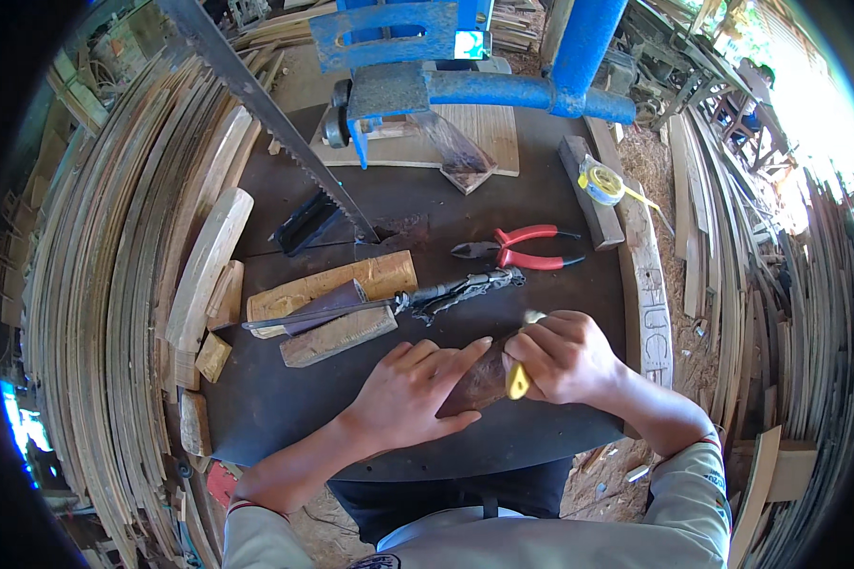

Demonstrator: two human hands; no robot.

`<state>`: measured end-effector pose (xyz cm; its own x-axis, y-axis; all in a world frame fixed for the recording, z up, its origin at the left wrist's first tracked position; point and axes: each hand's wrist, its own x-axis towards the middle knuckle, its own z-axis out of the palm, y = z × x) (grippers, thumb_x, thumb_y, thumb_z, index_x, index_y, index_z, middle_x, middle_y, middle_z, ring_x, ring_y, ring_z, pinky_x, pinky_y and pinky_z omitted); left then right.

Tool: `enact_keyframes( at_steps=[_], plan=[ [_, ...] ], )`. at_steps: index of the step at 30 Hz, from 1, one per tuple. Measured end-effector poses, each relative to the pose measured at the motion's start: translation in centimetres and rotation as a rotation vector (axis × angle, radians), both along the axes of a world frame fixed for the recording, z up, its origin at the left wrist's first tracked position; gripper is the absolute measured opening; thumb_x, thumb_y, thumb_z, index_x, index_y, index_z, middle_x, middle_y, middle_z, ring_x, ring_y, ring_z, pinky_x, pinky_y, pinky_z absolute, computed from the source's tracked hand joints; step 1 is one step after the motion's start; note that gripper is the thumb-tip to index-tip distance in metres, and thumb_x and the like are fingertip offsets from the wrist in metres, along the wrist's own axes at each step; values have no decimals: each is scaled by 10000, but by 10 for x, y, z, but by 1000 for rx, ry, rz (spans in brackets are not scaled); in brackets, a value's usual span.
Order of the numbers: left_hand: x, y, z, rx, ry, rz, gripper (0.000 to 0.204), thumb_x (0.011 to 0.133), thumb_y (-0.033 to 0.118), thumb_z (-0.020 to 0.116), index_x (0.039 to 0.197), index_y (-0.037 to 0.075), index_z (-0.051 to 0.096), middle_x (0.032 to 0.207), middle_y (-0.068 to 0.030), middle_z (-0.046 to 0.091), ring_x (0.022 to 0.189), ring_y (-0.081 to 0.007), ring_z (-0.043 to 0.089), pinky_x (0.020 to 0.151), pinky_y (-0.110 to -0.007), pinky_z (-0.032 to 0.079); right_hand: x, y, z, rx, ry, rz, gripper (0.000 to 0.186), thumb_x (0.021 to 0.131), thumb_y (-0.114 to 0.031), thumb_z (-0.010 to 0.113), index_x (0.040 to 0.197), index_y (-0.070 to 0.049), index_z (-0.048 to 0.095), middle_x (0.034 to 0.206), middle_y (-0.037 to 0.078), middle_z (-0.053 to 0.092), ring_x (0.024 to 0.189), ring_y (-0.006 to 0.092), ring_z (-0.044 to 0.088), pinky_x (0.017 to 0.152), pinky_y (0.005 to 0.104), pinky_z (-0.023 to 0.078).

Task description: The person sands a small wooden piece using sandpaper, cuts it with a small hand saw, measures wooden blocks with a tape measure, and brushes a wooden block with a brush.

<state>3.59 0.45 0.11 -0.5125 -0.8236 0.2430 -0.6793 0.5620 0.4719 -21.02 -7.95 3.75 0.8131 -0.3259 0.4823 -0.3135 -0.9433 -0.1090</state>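
My left hand (403,394) grips a dark brown piece of wood (474,387), thumb along its near edge and index finger stretched along the far one. My right hand (569,356) is closed round a yellow-handled brush (517,381). Its pale tip shows beyond my knuckles, over the wood's right end; whether it touches is hidden. Ahead of my hands lies a long thin metal tool (337,311) with a dark, wrapped handle, resting across wood offcuts (337,341). Farther off are red-handled pliers (522,248), their jaws toward the left.
A toothed saw blade (285,133) slants down into the dark tabletop (285,408), below a blue machine frame (489,88). A yellow tape measure (601,180) sits on a wood bar at the right. Stacked wood strips (104,284) line the left; more stand at the right.
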Motion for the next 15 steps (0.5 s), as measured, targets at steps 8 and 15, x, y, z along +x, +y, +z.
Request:
enact_keyframes(
  at_steps=[8,15],
  plan=[
    [0,-2,7,79,68,20,992,779,437,875,1589,104,408,1003,-121,669,914,-303,678,879,-448,549,8,14,-1,771,-311,75,93,957,-54,681,1041,-22,658,937,120,706,739,343,733,663,383,589],
    [3,0,11,3,-27,18,1007,744,407,887,1590,112,428,968,-91,696,885,-260,679,856,-419,551,-19,-14,0,230,-95,-273,206,902,-132,739,865,-55,551,673,66,585,545,288,655,491,397,527]
  ],
)
